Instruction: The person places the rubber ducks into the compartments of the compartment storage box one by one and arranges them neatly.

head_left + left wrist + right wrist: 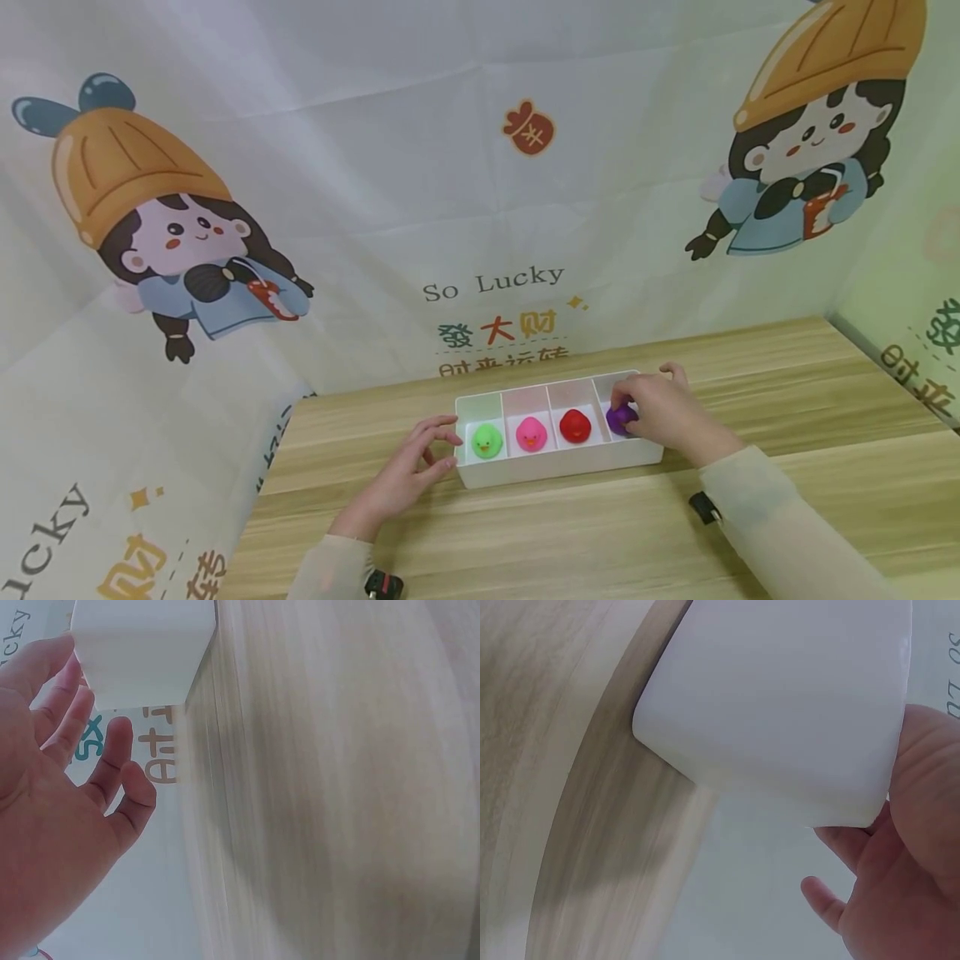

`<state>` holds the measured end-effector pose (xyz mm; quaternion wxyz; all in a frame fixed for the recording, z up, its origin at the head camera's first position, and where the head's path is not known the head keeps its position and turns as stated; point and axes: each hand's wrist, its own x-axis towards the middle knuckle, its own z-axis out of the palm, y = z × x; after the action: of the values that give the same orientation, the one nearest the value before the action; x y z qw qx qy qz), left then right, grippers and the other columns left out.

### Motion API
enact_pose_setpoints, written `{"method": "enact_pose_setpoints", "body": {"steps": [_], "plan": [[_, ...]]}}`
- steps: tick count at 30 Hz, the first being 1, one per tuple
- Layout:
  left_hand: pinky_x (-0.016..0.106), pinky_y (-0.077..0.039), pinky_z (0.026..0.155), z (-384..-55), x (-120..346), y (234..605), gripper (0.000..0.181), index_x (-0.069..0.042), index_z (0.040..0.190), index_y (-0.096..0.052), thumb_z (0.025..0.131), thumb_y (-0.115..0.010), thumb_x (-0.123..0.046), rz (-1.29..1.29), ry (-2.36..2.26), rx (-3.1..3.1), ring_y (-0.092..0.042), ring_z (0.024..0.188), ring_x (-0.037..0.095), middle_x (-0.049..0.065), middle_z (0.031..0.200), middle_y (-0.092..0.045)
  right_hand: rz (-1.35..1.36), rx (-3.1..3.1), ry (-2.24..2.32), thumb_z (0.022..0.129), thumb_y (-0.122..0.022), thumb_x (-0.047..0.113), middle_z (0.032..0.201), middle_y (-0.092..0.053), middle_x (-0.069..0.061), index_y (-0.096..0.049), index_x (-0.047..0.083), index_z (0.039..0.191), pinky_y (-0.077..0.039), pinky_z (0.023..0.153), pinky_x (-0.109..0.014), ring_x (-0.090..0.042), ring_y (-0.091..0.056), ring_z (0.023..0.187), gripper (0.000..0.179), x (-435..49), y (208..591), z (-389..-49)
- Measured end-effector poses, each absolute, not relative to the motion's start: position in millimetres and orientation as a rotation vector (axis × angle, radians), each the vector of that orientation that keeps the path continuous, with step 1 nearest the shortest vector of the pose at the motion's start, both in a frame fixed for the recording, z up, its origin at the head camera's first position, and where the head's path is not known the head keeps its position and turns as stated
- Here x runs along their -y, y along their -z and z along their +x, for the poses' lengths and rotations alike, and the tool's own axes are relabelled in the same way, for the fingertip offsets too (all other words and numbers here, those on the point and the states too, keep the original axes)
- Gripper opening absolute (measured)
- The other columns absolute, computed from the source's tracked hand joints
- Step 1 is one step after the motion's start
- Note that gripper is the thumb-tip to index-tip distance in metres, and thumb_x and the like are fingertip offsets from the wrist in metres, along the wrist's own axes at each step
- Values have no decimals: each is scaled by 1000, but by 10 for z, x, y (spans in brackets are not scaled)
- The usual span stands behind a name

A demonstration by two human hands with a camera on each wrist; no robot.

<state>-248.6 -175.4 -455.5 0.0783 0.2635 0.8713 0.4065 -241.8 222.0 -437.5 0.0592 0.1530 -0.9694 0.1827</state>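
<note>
A white box [558, 468] divided into a row of compartments stands on the table. From left to right it holds a green toy duck [487, 442], a pink toy duck [531, 434], a red toy duck [575, 427] and, at the right end, a purple toy duck [618, 420]. My right hand [667, 412] reaches over the right end and grips the purple duck, which its fingers partly cover. At the opposite end, my left hand [411, 468] has loosely bent fingers against the box's rim. Both wrist views show the box's outer wall [142, 652] beside the hand; the ducks are hidden there.
The box sits on a wood-grain table [570, 533] near its back edge. Behind it hangs a pale printed cloth [375, 167] with cartoon figures and lettering, which also continues along the left and right sides.
</note>
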Motion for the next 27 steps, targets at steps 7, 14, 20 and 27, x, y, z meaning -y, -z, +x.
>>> {"method": "enact_pose_setpoints", "body": {"steps": [7, 14, 20, 27], "plan": [[29, -44, 81, -2490, 1756, 4551, 23, -10, 124, -61, 101, -64, -11, 766, -1202, -2603, -48, 93, 20, 10, 161, -40, 453, 2958, -581, 75, -87, 2, 87, -72, 6, -71, 17, 88, -19, 106, -72, -22, -65, 93, 26, -2196, 4368, -2427], [29, -44, 80, -2495, 1749, 4576, 23, -8, 123, -61, 101, -65, -11, 788, -1206, -2612, -48, 91, 18, 12, 160, -41, 454, 2940, -674, 77, -88, 5, 99, -77, 0, -75, 16, 95, -18, 106, -71, -25, -68, 103, 25, -2227, 4391, -2402], [28, -45, 77, -2492, 1754, 4576, 23, -6, 122, -62, 100, -66, -10, 801, -1246, -2597, -48, 89, 18, 15, 160, -41, 423, 2871, -754, 86, -83, 13, 107, -77, -3, -75, 16, 97, -24, 104, -67, -30, -69, 109, 14, -2212, 4392, -2328], [27, -45, 76, -2470, 1725, 4543, 21, -6, 121, -62, 100, -66, -9, 758, -1264, -2581, -48, 91, 19, 14, 160, -41, 306, 2818, -687, 92, -78, 18, 128, -71, -12, -73, 13, 116, -31, 107, -67, -36, -62, 126, 25, -2121, 4361, -2187]]}}
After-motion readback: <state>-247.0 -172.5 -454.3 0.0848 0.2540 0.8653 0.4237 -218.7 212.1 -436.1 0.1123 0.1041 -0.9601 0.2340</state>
